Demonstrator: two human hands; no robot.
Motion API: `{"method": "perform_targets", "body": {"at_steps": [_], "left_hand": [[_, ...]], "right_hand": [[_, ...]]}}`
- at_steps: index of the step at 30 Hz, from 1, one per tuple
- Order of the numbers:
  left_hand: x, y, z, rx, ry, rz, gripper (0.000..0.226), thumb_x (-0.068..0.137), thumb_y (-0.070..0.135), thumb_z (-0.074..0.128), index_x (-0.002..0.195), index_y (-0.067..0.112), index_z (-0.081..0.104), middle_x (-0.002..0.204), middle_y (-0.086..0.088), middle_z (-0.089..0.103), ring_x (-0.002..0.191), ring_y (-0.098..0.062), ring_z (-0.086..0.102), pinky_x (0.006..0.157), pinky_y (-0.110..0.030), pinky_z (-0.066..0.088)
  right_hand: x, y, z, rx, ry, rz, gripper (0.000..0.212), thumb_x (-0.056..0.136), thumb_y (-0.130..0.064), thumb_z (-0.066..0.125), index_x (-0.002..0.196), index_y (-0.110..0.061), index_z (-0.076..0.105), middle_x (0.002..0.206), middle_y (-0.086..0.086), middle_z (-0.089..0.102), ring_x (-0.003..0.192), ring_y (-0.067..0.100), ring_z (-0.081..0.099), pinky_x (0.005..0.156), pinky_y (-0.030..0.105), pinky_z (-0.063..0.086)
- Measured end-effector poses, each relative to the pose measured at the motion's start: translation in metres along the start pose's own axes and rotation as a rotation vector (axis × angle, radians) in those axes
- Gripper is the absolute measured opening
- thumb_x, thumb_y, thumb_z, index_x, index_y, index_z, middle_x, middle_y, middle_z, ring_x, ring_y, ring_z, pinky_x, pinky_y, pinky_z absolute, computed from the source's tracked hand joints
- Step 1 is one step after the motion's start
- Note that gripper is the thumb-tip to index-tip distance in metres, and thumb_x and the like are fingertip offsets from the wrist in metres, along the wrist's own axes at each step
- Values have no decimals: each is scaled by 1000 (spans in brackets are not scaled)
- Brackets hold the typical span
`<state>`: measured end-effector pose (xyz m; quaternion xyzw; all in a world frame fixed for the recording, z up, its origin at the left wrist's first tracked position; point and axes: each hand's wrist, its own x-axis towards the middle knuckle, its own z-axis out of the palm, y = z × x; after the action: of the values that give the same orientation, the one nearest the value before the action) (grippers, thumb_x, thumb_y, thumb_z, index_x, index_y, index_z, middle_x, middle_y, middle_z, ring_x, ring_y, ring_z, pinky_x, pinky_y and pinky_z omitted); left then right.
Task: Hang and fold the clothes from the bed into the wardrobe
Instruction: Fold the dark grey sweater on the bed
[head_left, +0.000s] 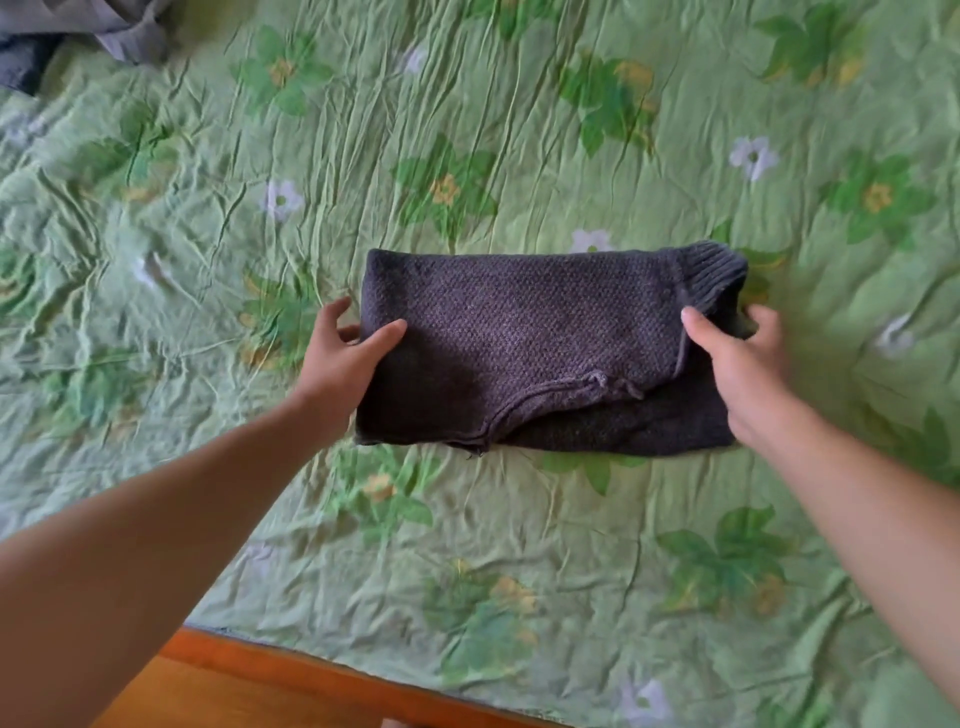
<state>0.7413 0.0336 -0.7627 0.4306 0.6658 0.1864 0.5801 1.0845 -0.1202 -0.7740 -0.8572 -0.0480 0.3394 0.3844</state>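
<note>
on the green floral bedspread (519, 130), both hands, left hand (347, 358) and right hand (737, 369), grip the folded dark sweater (530, 343) by its ends.

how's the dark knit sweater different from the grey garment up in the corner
The dark knit sweater is folded into a neat rectangle; the grey garment lies crumpled. The sweater is dark purplish with a coarse knit; the grey garment is paler and looks smooth. The left hand and right hand grip the sweater's ends; nothing touches the grey garment. Both are on the green floral bedspread.
</note>
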Motion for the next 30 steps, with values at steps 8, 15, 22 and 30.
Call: {"method": "perform_targets", "body": {"at_steps": [8,15,22,30], "left_hand": [[0,27,0,-129,-300,-272,46,86,14,74,129,10,60,116,-16,72,100,-30,73,77,-41,62],[-26,40,-1,-110,-262,-199,54,88,7,71,135,25,51,121,-9,69,106,-29,69,85,-43,59],[-18,24,0,-113,-206,-215,53,88,13,73,135,20,49,121,-14,69,103,-30,71,81,-45,61],[-33,32,-4,-106,-187,-186,49,88,12,73,132,20,54,119,-13,70,101,-29,71,76,-42,62]], "right_hand": [[4,-30,-3,189,-576,312,70,56,-34,88,120,-11,72,111,13,76,102,31,73,100,53,50],[-16,-46,-1,255,-504,279,57,57,-22,81,112,-10,75,108,15,76,100,35,73,103,58,48],[-11,-43,0,309,-618,333,46,72,-16,70,117,-9,73,116,16,73,106,35,71,99,53,50],[-23,-54,-17,273,-544,211,43,69,-23,77,110,-11,75,110,15,75,102,35,72,101,58,49]]}}
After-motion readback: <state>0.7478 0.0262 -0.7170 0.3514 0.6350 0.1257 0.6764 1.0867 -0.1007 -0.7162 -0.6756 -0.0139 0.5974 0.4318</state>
